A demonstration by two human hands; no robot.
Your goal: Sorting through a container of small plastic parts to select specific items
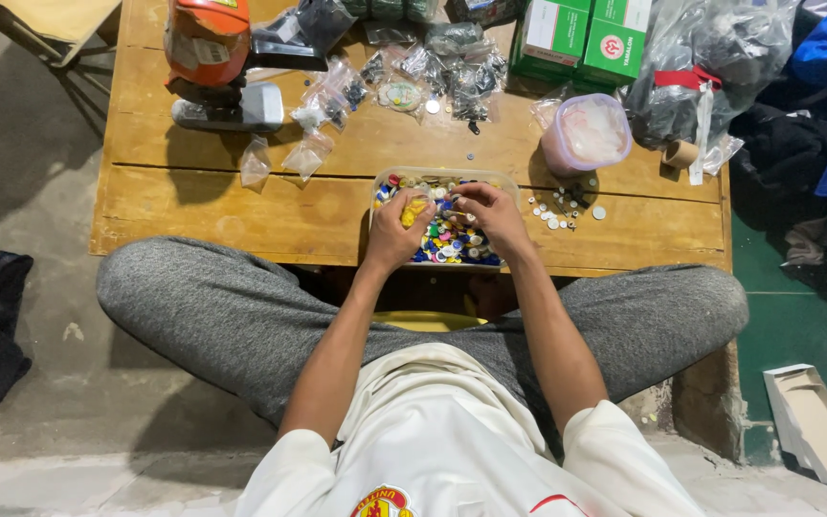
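A clear plastic tray (502, 179) full of small coloured buttons sits at the near edge of a low wooden table (241, 206). Both my hands are over it. My left hand (396, 230) is closed around several yellow buttons (414, 211). My right hand (490, 213) reaches into the tray with its fingertips pinched on small buttons; what it holds is too small to tell. My crossed legs in grey trousers lie under the table's front edge.
A few loose white buttons (555, 209) lie right of the tray. A pink tub (586, 134), green boxes (581, 38), small clear bags (337, 101), a grey and orange device (212, 67) and a tape roll (681, 153) stand farther back. A cardboard box (815, 421) lies on the floor.
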